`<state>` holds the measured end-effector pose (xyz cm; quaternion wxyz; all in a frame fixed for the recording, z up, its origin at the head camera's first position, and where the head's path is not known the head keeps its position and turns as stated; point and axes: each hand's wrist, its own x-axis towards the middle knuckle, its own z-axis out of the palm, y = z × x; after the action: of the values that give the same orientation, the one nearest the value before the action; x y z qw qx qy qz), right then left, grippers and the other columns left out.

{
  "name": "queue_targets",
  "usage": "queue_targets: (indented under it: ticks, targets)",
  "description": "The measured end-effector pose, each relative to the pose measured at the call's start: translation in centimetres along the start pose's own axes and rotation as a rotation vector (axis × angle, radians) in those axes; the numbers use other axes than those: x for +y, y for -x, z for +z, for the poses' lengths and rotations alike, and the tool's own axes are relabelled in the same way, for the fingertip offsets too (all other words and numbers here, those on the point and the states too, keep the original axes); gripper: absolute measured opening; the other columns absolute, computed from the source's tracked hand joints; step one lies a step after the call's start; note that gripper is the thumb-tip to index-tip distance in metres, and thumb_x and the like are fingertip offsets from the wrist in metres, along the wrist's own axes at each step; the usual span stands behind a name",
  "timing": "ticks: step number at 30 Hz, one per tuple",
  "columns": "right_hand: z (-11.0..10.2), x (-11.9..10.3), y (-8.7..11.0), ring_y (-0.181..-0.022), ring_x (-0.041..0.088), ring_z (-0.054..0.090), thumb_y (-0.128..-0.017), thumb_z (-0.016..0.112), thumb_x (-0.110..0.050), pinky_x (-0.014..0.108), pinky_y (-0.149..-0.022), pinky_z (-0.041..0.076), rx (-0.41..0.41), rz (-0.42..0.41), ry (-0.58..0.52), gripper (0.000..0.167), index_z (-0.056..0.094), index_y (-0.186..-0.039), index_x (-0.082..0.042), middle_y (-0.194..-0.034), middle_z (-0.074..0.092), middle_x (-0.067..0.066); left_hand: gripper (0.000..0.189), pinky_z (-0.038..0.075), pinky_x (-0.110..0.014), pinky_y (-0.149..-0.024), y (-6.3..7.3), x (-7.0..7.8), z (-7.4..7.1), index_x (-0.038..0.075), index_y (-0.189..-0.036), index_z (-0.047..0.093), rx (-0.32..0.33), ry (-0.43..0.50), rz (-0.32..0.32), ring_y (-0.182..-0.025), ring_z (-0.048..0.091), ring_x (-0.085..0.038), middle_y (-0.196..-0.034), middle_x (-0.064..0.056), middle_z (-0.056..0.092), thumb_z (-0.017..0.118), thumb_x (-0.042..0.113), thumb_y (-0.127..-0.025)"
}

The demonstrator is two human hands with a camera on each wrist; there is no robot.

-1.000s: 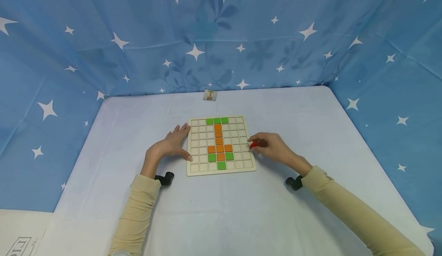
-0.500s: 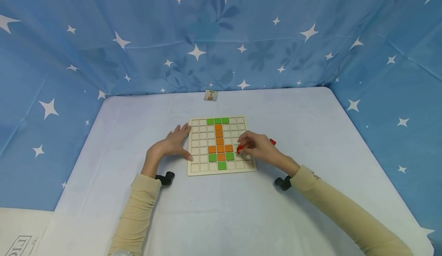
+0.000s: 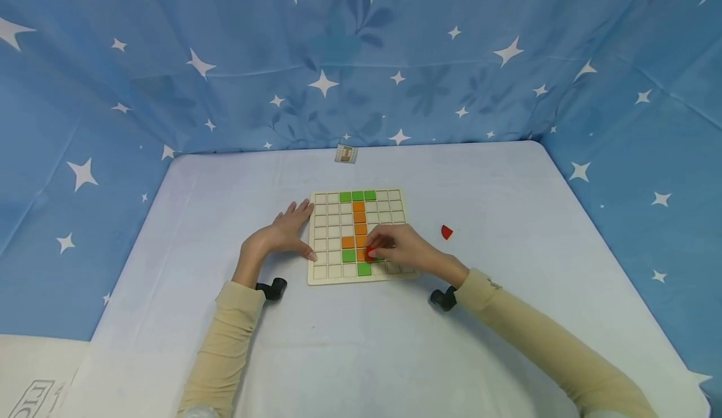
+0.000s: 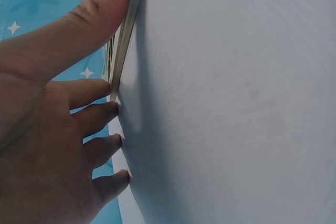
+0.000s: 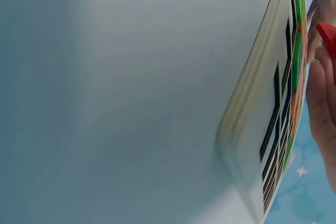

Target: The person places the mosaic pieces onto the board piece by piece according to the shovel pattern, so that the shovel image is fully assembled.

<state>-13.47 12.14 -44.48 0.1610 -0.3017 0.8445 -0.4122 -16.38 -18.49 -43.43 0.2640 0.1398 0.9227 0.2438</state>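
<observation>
A cream grid board (image 3: 320,272) lies mid-table, with orange and green square tiles (image 3: 358,196) set in its cells. My left hand (image 3: 279,233) has its fingers spread along the board's left edge, thumb at the lower part; the left wrist view shows fingertips right at the board's edge (image 4: 126,40). Over the lower middle of the board, my right hand (image 3: 406,247) pinches a red piece (image 3: 369,254) between thumb and fingers. In the right wrist view that red piece (image 5: 328,38) sits above the tiles. Fingers cover part of the grid.
A second red piece, shaped like a quarter circle (image 3: 446,232), lies on the white tabletop (image 3: 496,198) right of the board. Behind the board is a small pattern card (image 3: 346,153). Blue star-printed curtains (image 3: 254,92) enclose the back and sides.
My right hand has carried the red piece leftward from the board's right edge to its lower middle, uncovering the other red piece on the table. The left hand has stayed put.
</observation>
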Motion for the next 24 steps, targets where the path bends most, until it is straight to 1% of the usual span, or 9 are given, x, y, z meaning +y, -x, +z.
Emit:
queue_targets:
  ticks: [4, 9, 14, 20, 24]
  targets:
    - [0.8, -0.3, -0.7, -0.088, 0.008, 0.068, -0.094, 0.074, -0.008, 0.023, -0.085, 0.058, -0.047, -0.033, 0.019, 0.013, 0.072, -0.107, -0.01, -0.098, 0.076, -0.003, 0.124, -0.001, -0.058, -0.129, 0.2, 0.1, -0.1, 0.002, -0.165, 0.007, 0.0, 0.007, -0.001, -0.159, -0.009, -0.04, -0.173, -0.017, -0.003, 0.09, 0.032, -0.079]
    - [1.7, -1.0, -1.2, -0.086, 0.007, 0.065, -0.096, 0.072, -0.01, 0.022, -0.082, 0.056, -0.106, -0.041, 0.039, 0.012, 0.073, -0.108, -0.009, -0.096, 0.075, -0.004, 0.123, -0.002, -0.057, -0.129, 0.2, 0.2, -0.2, 0.002, -0.165, 0.007, -0.006, 0.006, 0.001, -0.159, -0.009, -0.04, -0.173, -0.018, -0.003, 0.09, 0.032, -0.079]
    - [2.5, -1.8, -1.8, -0.084, 0.007, 0.062, -0.097, 0.071, -0.01, 0.021, -0.079, 0.054, -0.148, -0.075, 0.105, 0.011, 0.073, -0.108, -0.01, -0.099, 0.075, -0.003, 0.123, -0.002, -0.058, -0.129, 0.1, 0.0, -0.1, 0.002, -0.165, 0.006, -0.007, 0.008, 0.003, -0.159, -0.01, -0.04, -0.173, -0.017, -0.003, 0.09, 0.033, -0.08]
    - [2.9, -2.3, -2.4, -0.087, 0.009, 0.06, -0.097, 0.071, -0.009, 0.022, -0.08, 0.053, -0.167, -0.14, 0.207, 0.012, 0.076, -0.108, -0.01, -0.101, 0.072, -0.002, 0.123, -0.003, -0.057, -0.129, -0.1, -0.1, 0.0, 0.003, -0.165, 0.006, -0.006, 0.012, 0.002, -0.159, -0.01, -0.038, -0.173, -0.016, -0.004, 0.089, 0.034, -0.08]
    - [3.1, -2.1, -2.6, -0.084, 0.01, 0.057, -0.097, 0.071, -0.009, 0.021, -0.075, 0.052, -0.169, -0.173, 0.25, 0.014, 0.078, -0.109, -0.009, -0.1, 0.068, -0.001, 0.124, -0.003, -0.057, -0.13, -0.1, -0.2, 0.0, 0.003, -0.165, 0.006, -0.005, 0.003, -0.008, -0.159, -0.01, -0.038, -0.173, -0.016, -0.004, 0.09, 0.033, -0.079]
